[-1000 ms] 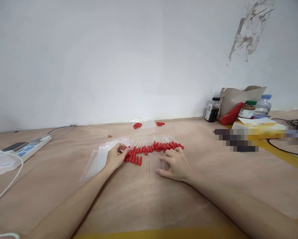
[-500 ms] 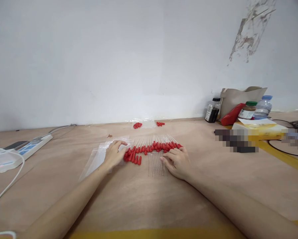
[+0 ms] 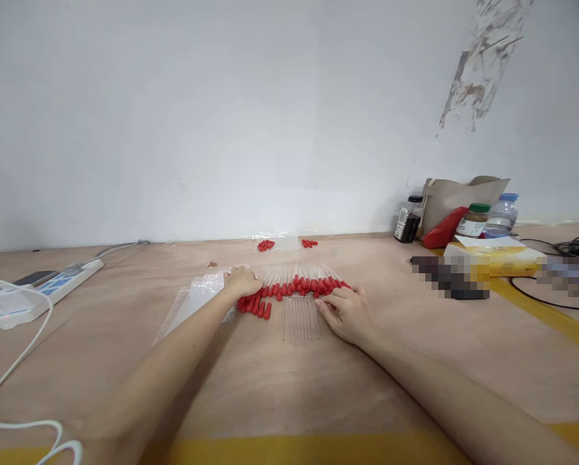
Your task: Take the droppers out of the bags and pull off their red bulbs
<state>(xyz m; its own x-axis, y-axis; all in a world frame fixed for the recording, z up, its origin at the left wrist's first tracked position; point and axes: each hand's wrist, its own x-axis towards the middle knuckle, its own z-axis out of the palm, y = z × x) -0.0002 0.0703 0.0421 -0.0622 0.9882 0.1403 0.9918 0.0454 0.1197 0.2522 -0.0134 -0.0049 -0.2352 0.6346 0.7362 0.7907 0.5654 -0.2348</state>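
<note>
A row of glass droppers with red rubber bulbs [image 3: 301, 285] lies across the brown table [image 3: 279, 387]. Several loose red bulbs [image 3: 260, 307] lie in front of its left end. Bare clear glass tubes [image 3: 299, 318] lie side by side nearer to me. My left hand [image 3: 241, 282] rests knuckles up at the left end of the row, over the edge of clear plastic bags [image 3: 197, 302]; its fingers curl under and are hidden. My right hand [image 3: 346, 312] lies on the table with fingers loosely bent, fingertips touching the tubes and the right end of the row.
More red bulbs [image 3: 266, 245] and a clear bag sit by the wall. A white power strip [image 3: 42, 294] with a phone and white cable [image 3: 13, 378] is at left. Bottles [image 3: 407, 220], a jar [image 3: 472, 220], a beige bag [image 3: 458, 197] and a yellow box [image 3: 497, 255] crowd the right.
My left hand slid forward and right from the loose bulbs onto the left end of the dropper row. My right hand barely shifted. The camera tilted slightly.
</note>
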